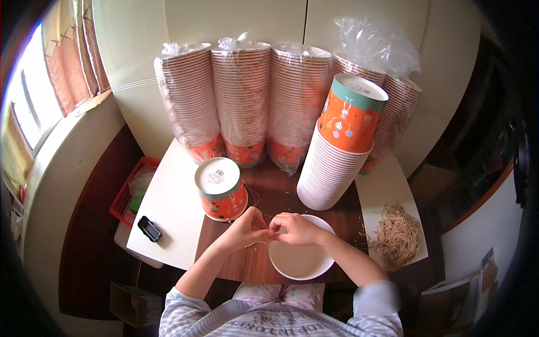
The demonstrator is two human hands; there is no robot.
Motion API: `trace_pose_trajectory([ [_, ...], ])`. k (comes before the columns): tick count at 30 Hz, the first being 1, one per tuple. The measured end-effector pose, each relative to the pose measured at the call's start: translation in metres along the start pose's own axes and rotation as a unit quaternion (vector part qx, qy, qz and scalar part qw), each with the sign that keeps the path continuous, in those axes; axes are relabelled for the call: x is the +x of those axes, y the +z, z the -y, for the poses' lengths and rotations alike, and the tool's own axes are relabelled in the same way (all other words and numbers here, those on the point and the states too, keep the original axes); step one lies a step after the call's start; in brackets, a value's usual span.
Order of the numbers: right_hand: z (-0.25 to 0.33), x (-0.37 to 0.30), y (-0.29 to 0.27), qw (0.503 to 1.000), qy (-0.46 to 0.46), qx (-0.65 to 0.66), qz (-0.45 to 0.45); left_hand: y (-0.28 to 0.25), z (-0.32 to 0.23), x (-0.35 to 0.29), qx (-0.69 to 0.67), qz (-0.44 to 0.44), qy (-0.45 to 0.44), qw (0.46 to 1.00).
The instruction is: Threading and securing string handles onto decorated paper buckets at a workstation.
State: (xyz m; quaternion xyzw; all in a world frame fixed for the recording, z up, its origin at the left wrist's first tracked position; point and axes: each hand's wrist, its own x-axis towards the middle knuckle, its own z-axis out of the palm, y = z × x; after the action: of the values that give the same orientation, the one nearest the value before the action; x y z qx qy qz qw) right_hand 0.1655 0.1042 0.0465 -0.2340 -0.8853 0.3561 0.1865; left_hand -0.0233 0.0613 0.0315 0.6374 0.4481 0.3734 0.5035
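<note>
A white paper bucket (303,259) stands at the table's near edge, its open mouth tilted toward me. My left hand (250,229) is closed in a pinch beside the left part of its rim, on a thin pale cord (257,243) that shows below the fingers. From the right, my right hand (296,229) reaches over the bucket's far rim, its fingertips closed and meeting those of the left hand. What lies between the right fingertips is hidden. Just beyond my left hand, an orange and green paper bucket (222,191) sits upside down, with a cord loop at its side.
A tall stack of nested buckets (337,163) rises behind the right hand. Plastic-wrapped stacks (241,101) line the wall. A pile of tan cords (396,233) lies at the right, a small black case (149,229) at the left. A red basket (126,194) is beside the table (224,264).
</note>
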Motion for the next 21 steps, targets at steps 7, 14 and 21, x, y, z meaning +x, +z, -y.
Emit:
trace_pose_trajectory([
  [7,-0.001,-0.003,0.0,0.999,-0.01,0.012,-0.043,0.0,0.011,-0.01,-0.082,-0.041,0.021,0.996],
  [14,-0.002,-0.004,0.002,0.998,0.034,0.036,-0.026,0.015,0.013,-0.03,0.161,-0.1,0.05,0.981],
  [21,0.011,-0.002,-0.003,0.991,0.092,0.1,-0.009,0.035,0.03,-0.027,0.177,-0.173,0.072,0.966],
])
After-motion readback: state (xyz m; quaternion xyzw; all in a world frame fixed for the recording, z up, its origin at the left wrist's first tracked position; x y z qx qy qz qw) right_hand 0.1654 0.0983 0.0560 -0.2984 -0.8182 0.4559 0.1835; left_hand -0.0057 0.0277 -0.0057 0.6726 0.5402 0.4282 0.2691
